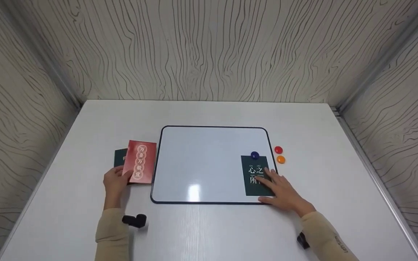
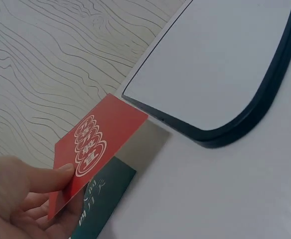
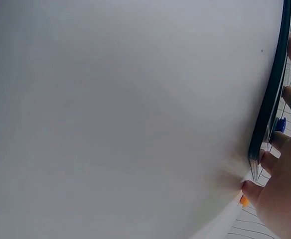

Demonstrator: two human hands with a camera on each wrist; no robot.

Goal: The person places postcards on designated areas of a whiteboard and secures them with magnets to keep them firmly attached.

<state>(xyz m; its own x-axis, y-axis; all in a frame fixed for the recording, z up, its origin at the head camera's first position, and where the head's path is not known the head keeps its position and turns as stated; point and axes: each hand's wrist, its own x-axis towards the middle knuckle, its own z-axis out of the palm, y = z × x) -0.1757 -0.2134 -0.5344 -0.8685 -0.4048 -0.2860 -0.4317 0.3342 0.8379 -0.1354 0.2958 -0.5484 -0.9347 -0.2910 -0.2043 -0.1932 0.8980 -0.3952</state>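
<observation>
My left hand pinches a red card with white characters in circles, thumb on its face and fingers behind, as the left wrist view shows. Partly covered by it, a dark green card lies on the table to the left of the whiteboard. On the board's right side lies another dark green card with white characters, a blue round magnet at its top edge. Spread fingers of my right hand rest on that card and the board's lower right edge.
Just right of the board, a red magnet and an orange magnet lie on the white table. Wood-grain panels stand behind and at both sides. A black device is attached by the left sleeve.
</observation>
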